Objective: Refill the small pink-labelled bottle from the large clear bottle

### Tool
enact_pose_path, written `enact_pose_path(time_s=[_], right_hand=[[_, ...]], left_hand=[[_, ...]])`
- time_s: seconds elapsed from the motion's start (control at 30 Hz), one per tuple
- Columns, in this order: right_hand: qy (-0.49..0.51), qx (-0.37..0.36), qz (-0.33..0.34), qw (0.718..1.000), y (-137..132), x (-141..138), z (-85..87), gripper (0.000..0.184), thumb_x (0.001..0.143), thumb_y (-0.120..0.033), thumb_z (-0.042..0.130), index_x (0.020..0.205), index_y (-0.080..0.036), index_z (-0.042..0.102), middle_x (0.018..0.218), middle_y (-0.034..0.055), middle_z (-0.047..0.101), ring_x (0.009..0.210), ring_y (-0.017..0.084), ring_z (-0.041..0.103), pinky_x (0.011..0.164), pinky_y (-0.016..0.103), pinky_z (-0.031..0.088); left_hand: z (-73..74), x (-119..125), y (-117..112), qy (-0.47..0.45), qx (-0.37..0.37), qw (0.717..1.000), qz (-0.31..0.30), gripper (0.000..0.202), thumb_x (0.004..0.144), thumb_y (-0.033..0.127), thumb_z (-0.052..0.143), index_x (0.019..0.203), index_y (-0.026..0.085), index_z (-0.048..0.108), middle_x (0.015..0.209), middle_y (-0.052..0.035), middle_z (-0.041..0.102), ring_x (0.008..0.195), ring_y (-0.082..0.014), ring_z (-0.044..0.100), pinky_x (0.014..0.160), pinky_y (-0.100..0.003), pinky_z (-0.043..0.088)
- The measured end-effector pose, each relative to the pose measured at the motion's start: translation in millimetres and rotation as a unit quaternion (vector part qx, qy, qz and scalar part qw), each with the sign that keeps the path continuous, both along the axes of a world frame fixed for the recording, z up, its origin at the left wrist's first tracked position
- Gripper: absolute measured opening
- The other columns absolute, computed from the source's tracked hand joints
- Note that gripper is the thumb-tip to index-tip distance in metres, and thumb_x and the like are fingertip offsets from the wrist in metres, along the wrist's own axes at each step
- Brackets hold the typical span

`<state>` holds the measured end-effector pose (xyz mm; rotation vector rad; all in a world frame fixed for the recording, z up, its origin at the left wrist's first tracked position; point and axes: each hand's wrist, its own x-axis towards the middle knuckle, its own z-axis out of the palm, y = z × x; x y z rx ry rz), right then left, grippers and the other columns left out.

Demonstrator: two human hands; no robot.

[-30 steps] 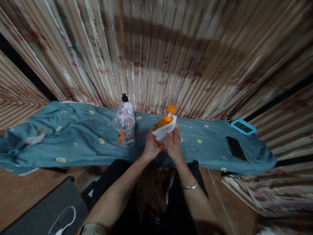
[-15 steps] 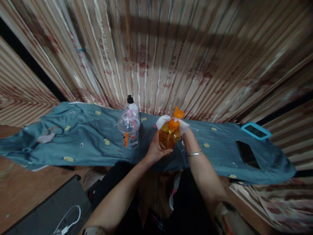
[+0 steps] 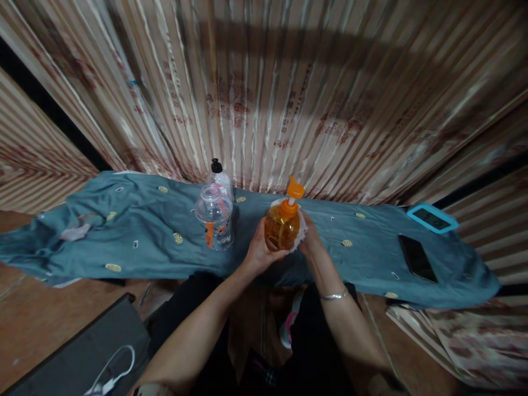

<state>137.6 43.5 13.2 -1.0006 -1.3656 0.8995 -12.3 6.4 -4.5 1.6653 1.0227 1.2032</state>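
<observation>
A dark grey case (image 3: 82, 352) with a white cable (image 3: 113, 367) lying on it sits nearest the camera at the lower left, beside the seated person's dark-clothed lap. Both bare forearms reach away from the viewer toward the table edge, a silver bracelet (image 3: 335, 296) circling the right wrist. The left hand (image 3: 258, 254) is curled closed around the lower left side of an orange pump bottle (image 3: 280, 234), thumb on the near face, holding it upright just above the near edge of the table. The right hand (image 3: 311, 241) is cupped against the bottle's right side, pressing a white tissue (image 3: 302, 234) to it; its fingertips are hidden behind the bottle. The amber liquid shows through the bottle's clear wall, and the orange pump head (image 3: 295, 189) stands above both hands. A teal cloth (image 3: 124, 242) dotted with small yellow motifs drapes the long table from left to right. Just left of the hands stands a clear plastic bottle (image 3: 214, 212), and touching it on the far side is a smaller bottle with a black cap (image 3: 217, 171). Well to the right lie a black phone (image 3: 416, 258) and, farther back, a blue-framed device (image 3: 432, 219). A striped curtain (image 3: 289, 82) with faded red patterns fills the background.
</observation>
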Motion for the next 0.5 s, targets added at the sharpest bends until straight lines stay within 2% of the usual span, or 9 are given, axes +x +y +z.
enact_pose_path(time_s=[0.1,0.17,0.23,0.3,0.37,0.5], right_hand=[[0.024,0.000,-0.066,0.998,-26.5,-9.2,17.3,0.055,0.099,-0.066,0.045,0.117,-0.017,0.062,0.107,0.0078,0.068,0.092,0.020,0.068,0.084,0.042,0.057],[0.001,0.020,-0.105,0.994,-46.1,-18.8,27.4,0.055,0.100,-0.064,0.044,0.124,-0.017,0.060,0.115,0.0097,0.067,0.104,0.023,0.066,0.093,0.047,0.054],[-0.050,0.045,-0.122,0.990,-62.1,-27.0,32.3,0.059,0.099,-0.059,0.050,0.140,-0.017,0.049,0.137,0.0148,0.059,0.123,0.026,0.058,0.108,0.052,0.044],[-0.105,0.072,-0.142,0.982,-69.9,-30.6,30.9,0.073,0.097,-0.058,0.053,0.148,-0.010,0.037,0.151,0.0232,0.044,0.137,0.031,0.046,0.117,0.055,0.034],[-0.151,0.100,-0.159,0.971,-68.7,-29.0,24.3,0.079,0.096,-0.059,0.053,0.149,-0.004,0.032,0.154,0.0283,0.037,0.144,0.033,0.038,0.119,0.056,0.031],[-0.203,0.148,-0.174,0.952,-54.5,-18.6,3.3,0.075,0.098,-0.059,0.051,0.151,-0.011,0.029,0.152,0.0251,0.041,0.143,0.034,0.039,0.115,0.057,0.037]], left_hand=[[1.9,2.2,0.2,-0.013,0.011,1.000,0.011,0.093,0.059,0.026,0.087,0.139,0.017,0.043,0.139,-0.0134,0.058,0.131,-0.0322,0.057,0.117,-0.050,0.043],[1.9,4.2,-0.1,-0.018,0.013,1.000,0.014,0.089,0.059,0.022,0.084,0.139,0.017,0.043,0.135,-0.0129,0.060,0.126,-0.0306,0.060,0.113,-0.048,0.046],[-0.1,6.6,-0.6,-0.023,0.022,0.999,0.024,0.088,0.061,0.020,0.081,0.140,0.017,0.043,0.135,-0.0133,0.060,0.125,-0.0302,0.060,0.112,-0.047,0.047],[-3.7,9.1,-0.8,-0.025,0.034,0.998,0.042,0.087,0.064,0.024,0.080,0.142,0.017,0.041,0.140,-0.0149,0.057,0.130,-0.0312,0.057,0.114,-0.048,0.045],[-7.8,10.7,-1.0,-0.020,0.033,0.998,0.049,0.087,0.067,0.029,0.081,0.144,0.018,0.041,0.144,-0.0159,0.054,0.133,-0.0324,0.055,0.115,-0.050,0.044],[-15.6,7.8,-2.9,-0.011,0.025,0.999,0.037,0.098,0.066,0.034,0.084,0.149,0.018,0.035,0.148,-0.0179,0.051,0.136,-0.0352,0.052,0.116,-0.054,0.043]])
